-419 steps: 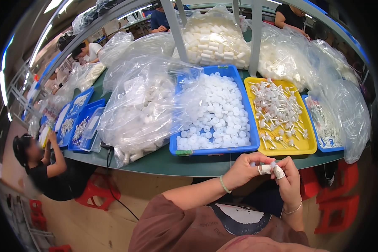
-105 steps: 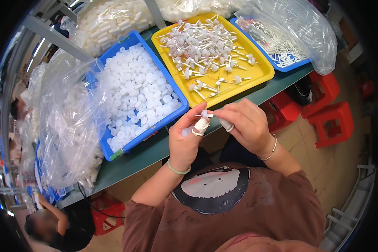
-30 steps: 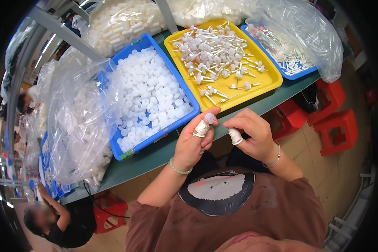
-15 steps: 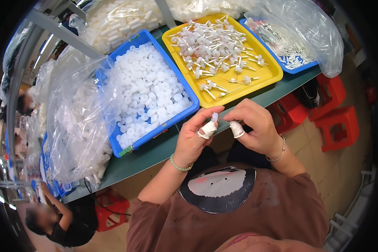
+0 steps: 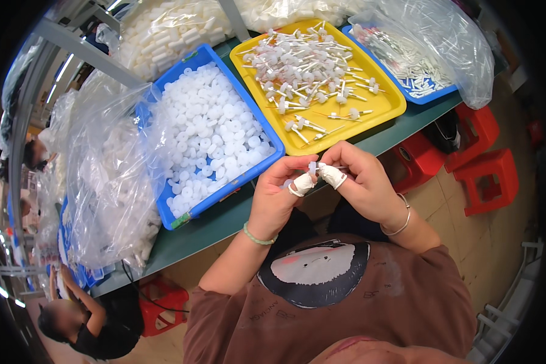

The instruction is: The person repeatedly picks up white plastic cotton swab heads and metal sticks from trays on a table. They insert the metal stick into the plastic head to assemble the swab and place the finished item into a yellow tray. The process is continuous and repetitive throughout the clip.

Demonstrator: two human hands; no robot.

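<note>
My left hand (image 5: 280, 185) pinches a small translucent white plastic ring (image 5: 312, 166) between thumb and forefinger. Close against it, my right hand (image 5: 359, 177) grips a thin pin-like part (image 5: 341, 167) whose tip sticks out past the fingers; the join between ring and pin is mostly covered. White wraps sit on both thumbs. Just beyond the hands is a yellow tray (image 5: 370, 121) with a heap of pins fitted with rings. To its left, a blue tray (image 5: 225, 195) is full of loose white rings.
A second blue tray (image 5: 434, 96) of slim white pins lies far right, partly under a clear plastic bag (image 5: 449, 42). Bags of white cylinders (image 5: 170, 42) stand at the back. Red stools (image 5: 488, 182) are on the right. Another person (image 5: 82, 318) works at lower left.
My right hand has moved left and closed in on the ring, its wrapped thumb now beside it. A thin pin now shows at its fingers. The view has shifted slightly.
</note>
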